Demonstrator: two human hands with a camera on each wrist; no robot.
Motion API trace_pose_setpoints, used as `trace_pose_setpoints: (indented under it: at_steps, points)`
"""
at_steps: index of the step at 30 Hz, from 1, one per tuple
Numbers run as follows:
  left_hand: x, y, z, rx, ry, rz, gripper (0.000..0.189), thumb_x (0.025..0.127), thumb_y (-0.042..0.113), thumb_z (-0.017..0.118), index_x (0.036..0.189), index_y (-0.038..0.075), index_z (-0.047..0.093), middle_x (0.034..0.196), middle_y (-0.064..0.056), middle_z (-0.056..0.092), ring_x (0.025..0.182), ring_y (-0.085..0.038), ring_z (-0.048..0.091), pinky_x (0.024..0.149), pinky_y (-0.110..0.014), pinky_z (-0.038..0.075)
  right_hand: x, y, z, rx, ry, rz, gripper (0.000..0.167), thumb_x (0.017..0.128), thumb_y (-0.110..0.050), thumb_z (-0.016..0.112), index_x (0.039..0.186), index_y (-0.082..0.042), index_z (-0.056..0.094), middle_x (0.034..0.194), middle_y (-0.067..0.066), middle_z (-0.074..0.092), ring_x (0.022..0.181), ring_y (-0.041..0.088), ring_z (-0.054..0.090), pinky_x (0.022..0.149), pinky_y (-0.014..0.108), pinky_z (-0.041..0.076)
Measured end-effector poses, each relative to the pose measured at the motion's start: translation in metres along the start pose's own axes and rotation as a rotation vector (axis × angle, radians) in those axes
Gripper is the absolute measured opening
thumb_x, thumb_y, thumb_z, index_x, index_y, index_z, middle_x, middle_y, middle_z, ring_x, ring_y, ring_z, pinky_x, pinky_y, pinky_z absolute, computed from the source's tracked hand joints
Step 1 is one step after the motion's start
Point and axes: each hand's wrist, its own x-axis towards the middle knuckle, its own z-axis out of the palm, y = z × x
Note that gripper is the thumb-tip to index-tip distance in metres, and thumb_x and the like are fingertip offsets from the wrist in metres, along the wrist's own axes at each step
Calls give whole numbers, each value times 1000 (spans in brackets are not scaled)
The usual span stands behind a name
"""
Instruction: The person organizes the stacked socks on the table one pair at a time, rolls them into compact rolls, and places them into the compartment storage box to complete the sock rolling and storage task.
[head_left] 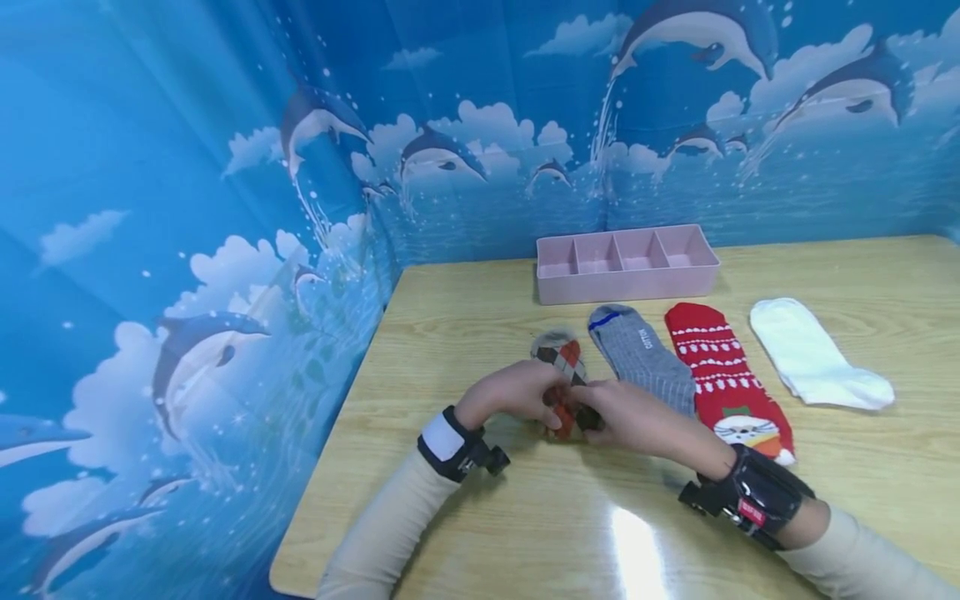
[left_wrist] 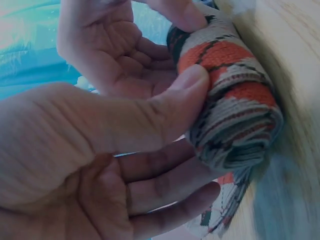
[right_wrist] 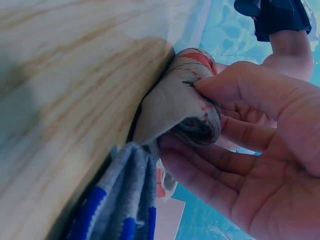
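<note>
An argyle sock point(head_left: 561, 353) in grey, orange and black lies on the table, its near part rolled up and its far end flat. My left hand point(head_left: 517, 390) holds the roll from the left. In the left wrist view the thumb of the left hand point(left_wrist: 120, 120) presses on top of the rolled sock point(left_wrist: 227, 82), whose coiled layers show at the end. My right hand point(head_left: 637, 417) grips the other end of the roll. The right wrist view shows the right hand point(right_wrist: 260, 140) with its thumb on the roll point(right_wrist: 167, 102) and fingers beneath.
To the right lie a grey sock point(head_left: 637, 350) with a blue stripe, a red patterned sock point(head_left: 716, 367) and a white sock point(head_left: 813, 354). Behind them stands a pink box point(head_left: 626, 287) with several compartments. A dolphin-print curtain point(head_left: 480, 192) hangs around the wooden table point(head_left: 450, 317).
</note>
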Motion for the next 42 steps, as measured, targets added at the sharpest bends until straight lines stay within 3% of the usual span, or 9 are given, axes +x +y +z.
trace_pose_setpoints:
  at_steps: [7, 14, 22, 26, 33, 38, 42]
  points:
    - [0, 4, 1, 28, 55, -77, 12, 83, 20, 84, 92, 16, 77, 81, 9, 69, 71, -6, 57, 64, -19, 47, 1, 2, 0, 69, 7, 32, 21, 79, -8, 79, 96, -14, 68, 76, -7, 60, 68, 5, 49, 60, 22, 43]
    - [-2, 10, -1, 151, 139, -99, 21, 76, 27, 90, 79, 20, 71, 76, 9, 65, 71, -7, 57, 62, -20, 43, 2, 2, -1, 129, 7, 79, 14, 80, -8, 78, 90, -14, 69, 75, -7, 59, 68, 7, 51, 60, 23, 43]
    - [-5, 20, -4, 215, 79, -72, 24, 84, 26, 84, 68, 19, 67, 63, 11, 58, 60, -4, 49, 56, -18, 37, 5, 10, -1, 318, 3, 137, 15, 75, -2, 75, 89, -6, 72, 73, -2, 65, 67, 10, 54, 61, 26, 47]
    - [-7, 26, -4, 259, 63, -62, 33, 84, 25, 84, 61, 18, 61, 58, 11, 51, 55, -4, 43, 53, -18, 31, 6, 13, -1, 357, 0, 172, 16, 75, -4, 77, 90, -4, 72, 78, 1, 70, 71, 10, 59, 65, 28, 51]
    - [-6, 26, 2, 348, 93, -29, 29, 75, 25, 89, 72, 17, 62, 67, 11, 51, 62, -5, 45, 56, -18, 34, 4, 9, -3, 390, 9, 225, 16, 77, -7, 80, 91, -4, 72, 79, 4, 71, 70, 12, 60, 63, 31, 51]
    - [-4, 27, 6, 406, 144, 6, 29, 76, 21, 85, 71, 17, 56, 66, 9, 48, 61, -6, 45, 54, -20, 34, 5, 8, -3, 384, 7, 231, 17, 77, -6, 79, 92, -3, 72, 79, 4, 71, 70, 12, 61, 64, 30, 52]
    - [-5, 27, 7, 408, 143, -13, 28, 74, 22, 86, 74, 17, 58, 68, 8, 52, 62, -7, 49, 53, -20, 37, 5, 5, -2, 288, 23, 200, 13, 79, -6, 80, 91, -7, 76, 79, -1, 71, 71, 10, 59, 65, 29, 51]
